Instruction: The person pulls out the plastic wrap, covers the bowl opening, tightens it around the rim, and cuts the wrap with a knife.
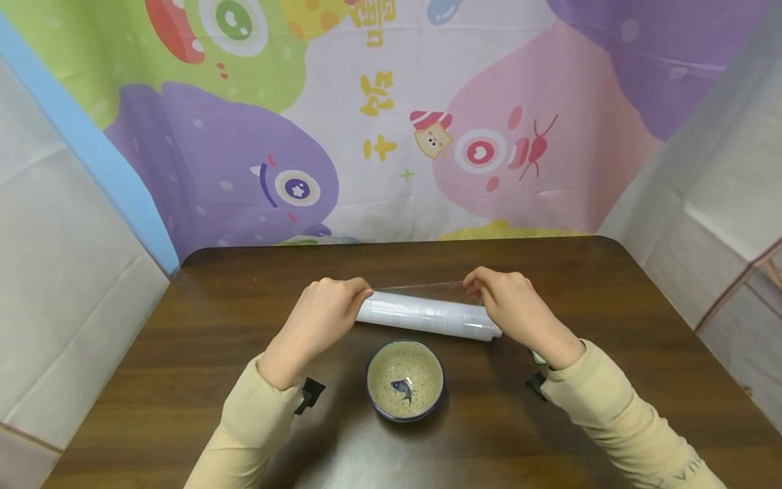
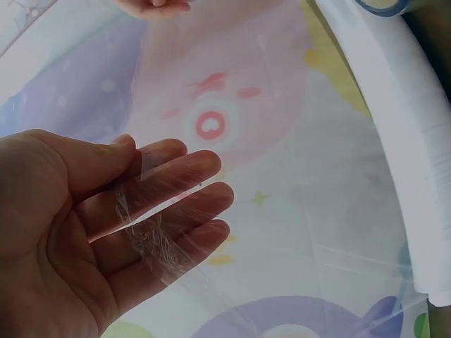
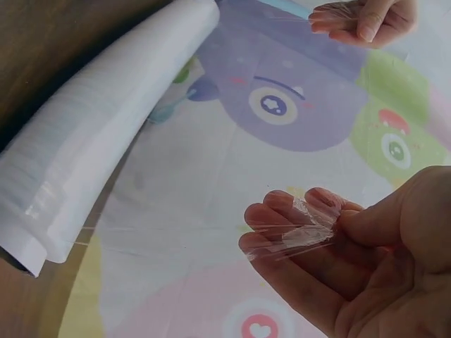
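A roll of cling film [image 1: 427, 315] lies across the table, with a clear sheet of film [image 3: 310, 229] drawn off it. My left hand [image 1: 326, 312] pinches one corner of the sheet between thumb and index finger; crumpled film [image 2: 158, 243] lies over its other fingers in the left wrist view. At the roll's right end my right hand [image 1: 510, 299] pinches the opposite corner, its other fingers under the bunched edge. Between the hands the film's edge runs taut, above the roll. Nearer me stands a speckled bowl [image 1: 406, 380] with a blue fish painted inside.
The dark wooden table [image 1: 201, 353] ends at the back against a cartoon-printed cloth [image 1: 379, 197]. Pale panels [image 1: 67, 272] stand on the left and right sides. Dark wrist-camera mounts [image 1: 310, 395] stick out near both sleeves.
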Action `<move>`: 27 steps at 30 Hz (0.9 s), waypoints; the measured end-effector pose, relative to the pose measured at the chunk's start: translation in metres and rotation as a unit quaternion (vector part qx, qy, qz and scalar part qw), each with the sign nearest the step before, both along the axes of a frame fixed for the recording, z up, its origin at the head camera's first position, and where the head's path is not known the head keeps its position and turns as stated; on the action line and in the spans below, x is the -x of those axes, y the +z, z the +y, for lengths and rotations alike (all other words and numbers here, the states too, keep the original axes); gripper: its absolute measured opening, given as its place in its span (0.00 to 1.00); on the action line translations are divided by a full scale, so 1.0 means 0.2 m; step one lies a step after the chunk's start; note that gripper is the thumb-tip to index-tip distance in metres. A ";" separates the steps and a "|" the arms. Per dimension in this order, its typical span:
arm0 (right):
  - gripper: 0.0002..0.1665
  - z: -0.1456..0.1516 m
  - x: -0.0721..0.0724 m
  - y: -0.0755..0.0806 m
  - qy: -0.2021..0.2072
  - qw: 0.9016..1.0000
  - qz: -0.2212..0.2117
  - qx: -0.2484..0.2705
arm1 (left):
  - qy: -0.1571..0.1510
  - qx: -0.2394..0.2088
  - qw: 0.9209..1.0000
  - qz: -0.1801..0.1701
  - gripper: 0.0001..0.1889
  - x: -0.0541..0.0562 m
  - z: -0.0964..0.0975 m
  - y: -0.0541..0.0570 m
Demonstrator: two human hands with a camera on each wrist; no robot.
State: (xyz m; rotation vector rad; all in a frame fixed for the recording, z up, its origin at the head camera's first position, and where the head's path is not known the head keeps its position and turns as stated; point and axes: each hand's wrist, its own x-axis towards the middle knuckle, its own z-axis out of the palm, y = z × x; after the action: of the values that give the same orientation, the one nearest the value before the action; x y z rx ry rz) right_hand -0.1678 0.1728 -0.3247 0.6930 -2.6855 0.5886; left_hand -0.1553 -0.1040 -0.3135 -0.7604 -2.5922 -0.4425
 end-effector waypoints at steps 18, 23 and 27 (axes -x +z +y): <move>0.13 0.02 -0.13 0.04 -0.007 1.000 0.016 0.006 | -0.005 0.010 1.000 0.007 0.07 -0.11 0.00 0.04; 0.11 0.02 -0.18 0.04 0.004 1.000 0.014 0.011 | -0.016 0.013 1.000 0.011 0.09 -0.17 -0.01 0.03; 0.11 0.03 -0.23 0.02 0.013 0.999 0.028 0.016 | -0.022 0.017 0.999 0.023 0.11 -0.20 -0.02 0.02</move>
State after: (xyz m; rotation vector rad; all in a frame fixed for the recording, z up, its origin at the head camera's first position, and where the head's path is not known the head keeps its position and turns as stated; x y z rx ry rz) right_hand -0.1228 0.1785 -0.3213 0.7268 -2.6128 0.6092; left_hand -0.1151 -0.1082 -0.3103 -0.8308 -2.5512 -0.3903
